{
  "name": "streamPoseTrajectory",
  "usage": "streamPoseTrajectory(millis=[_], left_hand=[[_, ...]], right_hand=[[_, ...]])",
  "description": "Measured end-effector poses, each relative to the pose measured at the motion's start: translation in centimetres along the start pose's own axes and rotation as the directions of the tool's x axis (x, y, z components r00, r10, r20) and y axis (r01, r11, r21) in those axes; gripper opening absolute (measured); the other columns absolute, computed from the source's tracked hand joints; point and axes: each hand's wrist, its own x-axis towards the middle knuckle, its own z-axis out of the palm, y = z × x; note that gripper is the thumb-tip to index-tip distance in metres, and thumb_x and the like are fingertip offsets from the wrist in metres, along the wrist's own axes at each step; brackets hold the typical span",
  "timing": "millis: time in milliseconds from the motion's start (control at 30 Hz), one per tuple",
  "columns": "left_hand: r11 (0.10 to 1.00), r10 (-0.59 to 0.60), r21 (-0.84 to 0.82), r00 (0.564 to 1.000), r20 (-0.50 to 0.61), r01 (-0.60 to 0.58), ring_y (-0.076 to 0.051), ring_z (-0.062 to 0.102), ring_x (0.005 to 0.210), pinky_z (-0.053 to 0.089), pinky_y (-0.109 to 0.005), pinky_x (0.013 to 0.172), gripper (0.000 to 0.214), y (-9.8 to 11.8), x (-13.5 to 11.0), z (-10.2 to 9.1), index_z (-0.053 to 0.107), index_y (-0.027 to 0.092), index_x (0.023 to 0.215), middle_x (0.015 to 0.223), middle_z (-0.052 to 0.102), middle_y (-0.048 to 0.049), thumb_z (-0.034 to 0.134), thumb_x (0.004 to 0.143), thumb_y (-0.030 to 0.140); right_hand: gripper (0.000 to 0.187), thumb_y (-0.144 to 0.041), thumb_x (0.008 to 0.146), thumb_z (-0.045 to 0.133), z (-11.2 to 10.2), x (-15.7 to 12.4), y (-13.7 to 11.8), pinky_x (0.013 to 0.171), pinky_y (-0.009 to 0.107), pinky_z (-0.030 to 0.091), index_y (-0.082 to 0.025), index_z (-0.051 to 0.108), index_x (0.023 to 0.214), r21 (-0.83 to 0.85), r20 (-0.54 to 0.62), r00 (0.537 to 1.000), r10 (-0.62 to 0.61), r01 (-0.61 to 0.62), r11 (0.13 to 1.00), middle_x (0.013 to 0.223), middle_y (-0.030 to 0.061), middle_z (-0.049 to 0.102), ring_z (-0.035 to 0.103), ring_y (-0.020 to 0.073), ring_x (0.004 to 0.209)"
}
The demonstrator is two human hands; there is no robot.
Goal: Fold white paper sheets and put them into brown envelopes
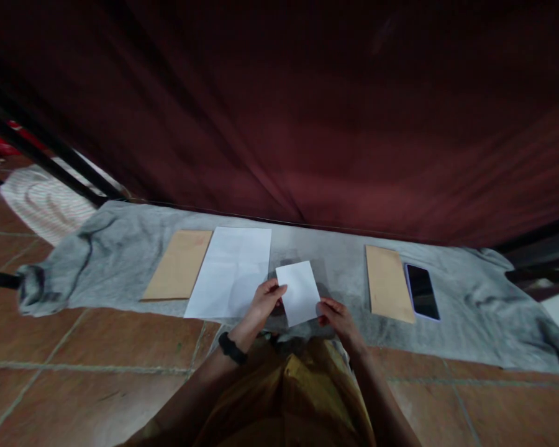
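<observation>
A small white sheet of paper is held between both hands, above a grey cloth. My left hand pinches its left edge, thumb on top; a dark band circles that wrist. On the opposite side my right hand grips the lower right edge, with its fingers curled. Just left of the hands lies a larger white sheet, flat on the cloth. Beyond it, farther left, rests a brown envelope. To the right of my right hand is another brown envelope.
A phone with a pale purple edge lies beside the right envelope. The grey cloth covers a long narrow surface. Behind it hangs a dark red curtain. Black bars and striped fabric are at left; the floor is tiled.
</observation>
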Motion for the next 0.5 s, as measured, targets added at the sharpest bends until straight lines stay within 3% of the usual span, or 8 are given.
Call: streamPoseTrajectory(millis=[167,233,300,367,433,500], left_hand=[[0.996,0.010,0.084,0.990,0.143,-0.022,-0.014,0.054,0.059,0.040,-0.025,0.056,0.041,0.2,0.3,-0.2,0.067,0.017,0.075,0.063,0.061,0.0000,0.076,0.069,0.056],[0.986,0.065,0.147,0.994,0.085,-0.077,-0.018,0.060,0.069,0.046,-0.028,0.064,0.041,0.9,0.4,-1.8,0.068,0.018,0.082,0.073,0.066,-0.0034,0.069,0.076,0.058],[0.935,0.203,0.310,0.976,-0.076,-0.170,-0.023,0.065,0.090,0.051,-0.033,0.079,0.038,2.1,0.6,-5.2,0.070,0.019,0.095,0.095,0.071,-0.0083,0.068,0.079,0.054],[0.780,0.396,0.603,0.878,-0.267,-0.168,-0.029,0.060,0.114,0.048,-0.037,0.094,0.040,3.4,0.7,-10.2,0.068,0.020,0.109,0.120,0.067,-0.0129,0.070,0.079,0.047],[0.608,0.481,0.792,0.771,-0.418,0.050,-0.037,0.048,0.132,0.041,-0.046,0.106,0.048,4.4,0.7,-15.8,0.061,0.016,0.123,0.139,0.056,-0.0190,0.065,0.085,0.044],[0.512,0.424,0.795,0.709,-0.563,0.326,-0.046,0.041,0.137,0.038,-0.056,0.107,0.069,4.8,0.5,-20.6,0.050,0.009,0.136,0.147,0.046,-0.0275,0.067,0.083,0.051]], right_hand=[[0.039,-0.053,0.070,0.082,0.8,-0.7,-0.4,0.068,0.033,0.055,-0.026,0.078,0.097,0.164,0.080,0.996,0.036,-0.049,0.985,0.088,0.0015,0.078,0.071,0.0228,0.075],[0.037,-0.053,0.070,0.081,0.9,-0.5,-0.3,0.068,0.033,0.055,-0.026,0.078,0.096,0.138,0.098,0.995,0.022,-0.035,0.990,0.086,0.0014,0.078,0.070,0.0226,0.073],[0.033,-0.052,0.069,0.081,0.4,0.0,-0.1,0.067,0.033,0.054,-0.027,0.078,0.090,0.072,0.022,1.000,-0.020,0.018,0.997,0.082,0.0003,0.078,0.069,0.0224,0.071],[0.028,-0.051,0.067,0.079,-0.4,0.6,0.3,0.067,0.034,0.054,-0.029,0.077,0.085,-0.015,-0.086,0.994,-0.070,0.069,0.997,0.080,-0.0005,0.077,0.068,0.0230,0.071],[0.026,-0.050,0.066,0.077,-1.3,1.1,0.7,0.070,0.035,0.054,-0.030,0.077,0.083,-0.095,-0.148,0.983,-0.109,0.096,0.991,0.082,-0.0006,0.078,0.068,0.0243,0.075],[0.026,-0.051,0.066,0.075,-2.0,1.4,1.2,0.073,0.037,0.055,-0.031,0.077,0.083,-0.137,-0.190,0.974,-0.121,0.096,0.986,0.083,-0.0002,0.078,0.069,0.0257,0.078]])
